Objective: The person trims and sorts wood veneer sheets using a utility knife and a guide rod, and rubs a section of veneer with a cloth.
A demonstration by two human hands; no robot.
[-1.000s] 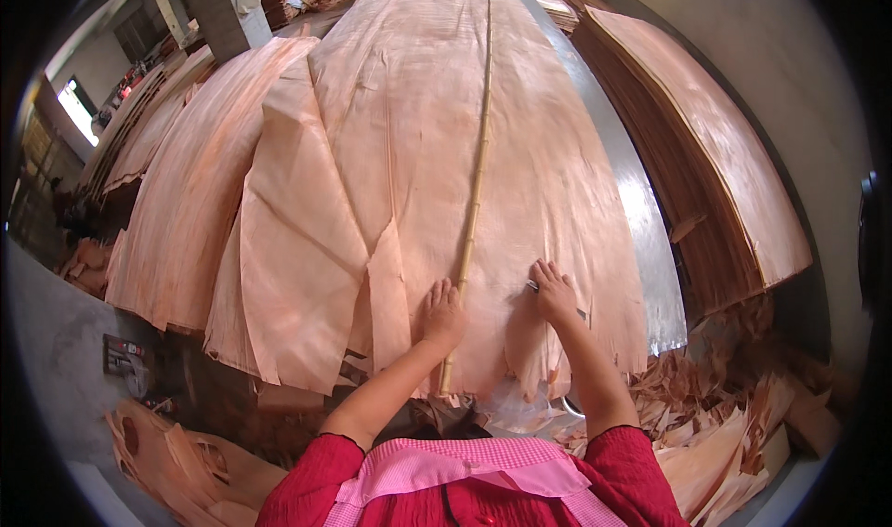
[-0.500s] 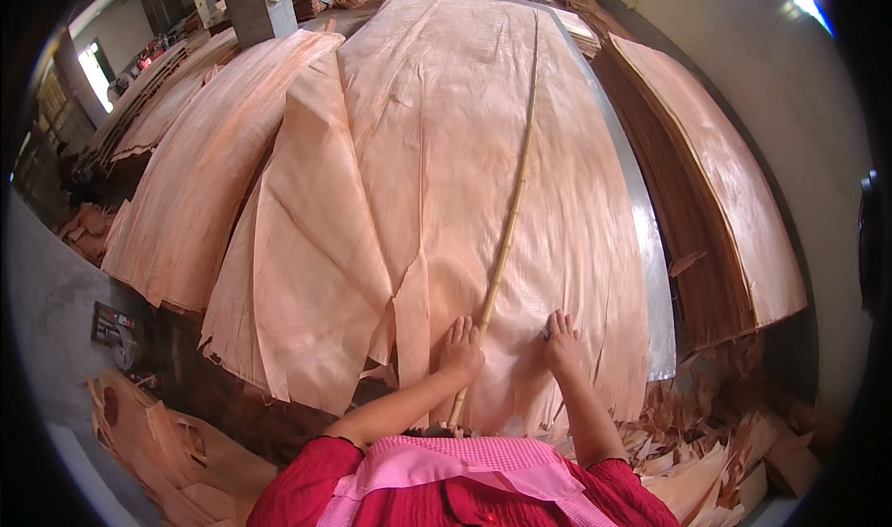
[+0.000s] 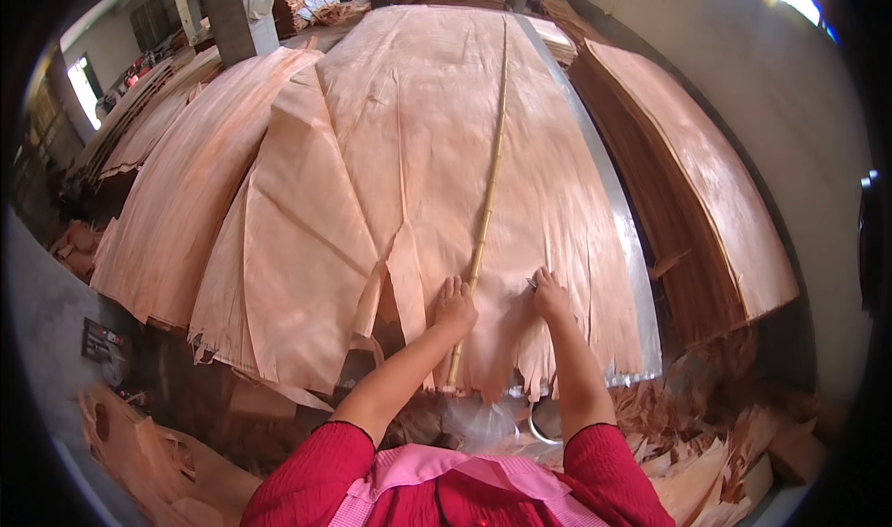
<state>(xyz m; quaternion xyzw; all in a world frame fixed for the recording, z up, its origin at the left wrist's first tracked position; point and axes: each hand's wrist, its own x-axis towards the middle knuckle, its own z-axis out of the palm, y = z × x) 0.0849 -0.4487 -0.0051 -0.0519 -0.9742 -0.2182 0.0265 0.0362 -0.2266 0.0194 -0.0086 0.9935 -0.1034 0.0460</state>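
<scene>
A wide sheet of thin pinkish wood veneer (image 3: 446, 137) lies on the long table, its near edge ragged and split. Along it runs a thin bamboo pole (image 3: 491, 188), pointing away from me. My left hand (image 3: 454, 309) lies palm down on the veneer and against the pole's near part, its fingers stretched forward. To the right of the pole, my right hand (image 3: 550, 296) rests on the sheet with bent fingers closed. A small dark-grey tool (image 3: 531, 283) sticks out from its left side; most of it is hidden in the hand.
A folded veneer sheet (image 3: 302, 230) overlaps on the left, with a veneer stack (image 3: 186, 192) beyond it. Another tall stack (image 3: 688, 174) stands at right, past the table's grey metal edge (image 3: 632, 257). Veneer scraps (image 3: 725, 462) litter the floor. A curved metal ring (image 3: 542, 427) shows below the table's near edge.
Both hands have reached farther from my body. The right hand's fingers have gone from stretched to bent. The sheet's near edge and pole end now sit farther from me, uncovering the ring below.
</scene>
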